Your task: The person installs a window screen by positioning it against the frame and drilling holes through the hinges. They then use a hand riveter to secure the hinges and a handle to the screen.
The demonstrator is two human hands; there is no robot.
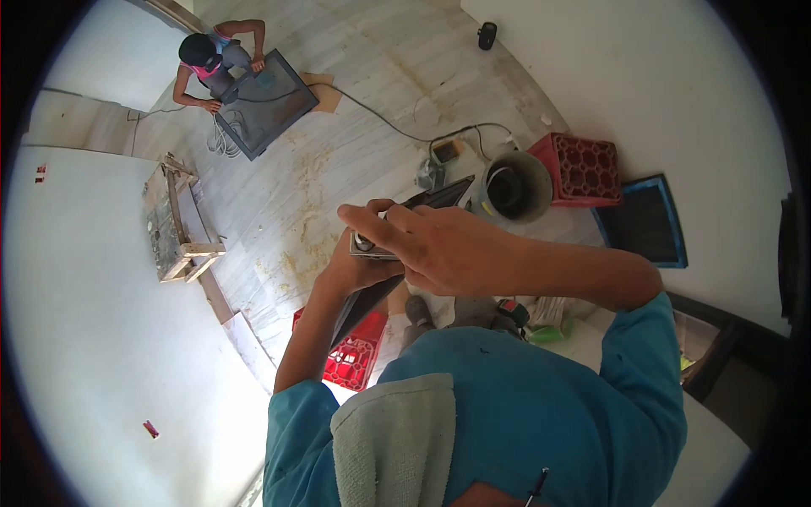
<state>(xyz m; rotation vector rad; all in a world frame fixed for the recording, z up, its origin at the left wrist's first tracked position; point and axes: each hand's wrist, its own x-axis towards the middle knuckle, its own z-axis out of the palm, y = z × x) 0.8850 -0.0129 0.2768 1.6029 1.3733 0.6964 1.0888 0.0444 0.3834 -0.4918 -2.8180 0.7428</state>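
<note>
At the center, both hands meet over a small silver metal fitting (365,244) with a rounded shiny part and a flat edge. My right hand (443,241) reaches in from the right, its fingers curled over the top of the fitting. Below it, my left hand (351,272) is closed around the fitting's side, its fingers partly covered by the right hand. A long dark frame (449,194) runs on edge beneath both hands, slanting from upper right to lower left; the hands hide its middle.
A red crate (359,355) stands below the frame, another red crate (583,169) beside a bucket (541,190). A blue-edged dark panel (644,224) leans on the right wall. A crouching person (221,63) holds a dark framed panel (269,106). A wooden stand (169,221) is left; a cable (380,117) crosses the floor.
</note>
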